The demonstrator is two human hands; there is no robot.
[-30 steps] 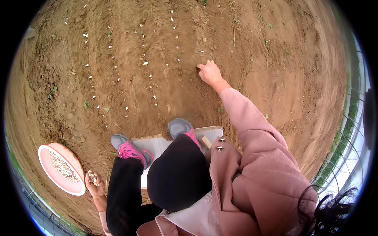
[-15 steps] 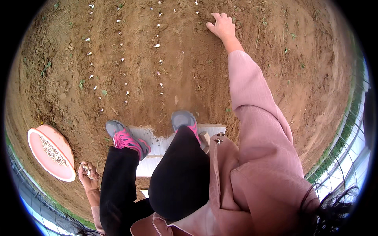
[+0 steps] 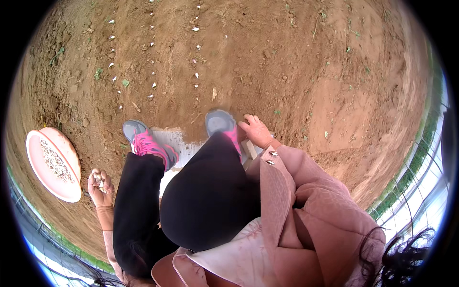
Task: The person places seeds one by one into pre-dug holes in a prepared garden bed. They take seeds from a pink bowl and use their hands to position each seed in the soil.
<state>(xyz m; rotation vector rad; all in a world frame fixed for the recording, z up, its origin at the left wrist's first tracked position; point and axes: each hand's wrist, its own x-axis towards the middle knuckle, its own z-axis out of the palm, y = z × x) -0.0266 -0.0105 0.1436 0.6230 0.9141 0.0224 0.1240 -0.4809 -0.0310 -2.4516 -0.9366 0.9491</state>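
Note:
My left hand (image 3: 99, 187) hangs low at my left side, curled around several pale garlic cloves. My right hand (image 3: 256, 129) is down by my right shoe (image 3: 221, 123), fingers apart, touching the edge of a whitish board (image 3: 178, 143) under my feet. It holds nothing that I can see. My left shoe (image 3: 146, 142), grey with pink laces, stands on the same board. Rows of white cloves (image 3: 153, 67) are set in the brown soil ahead of me.
A pink round basin (image 3: 52, 165) with cloves in it lies on the soil at my left. Bare tilled soil (image 3: 334, 76) spreads to the right. A green strip and netting (image 3: 411, 172) run along the plot's right edge.
My right hand has drawn back from the far soil to the board beside my right shoe. The view has shifted, so the clove rows now sit higher and further off.

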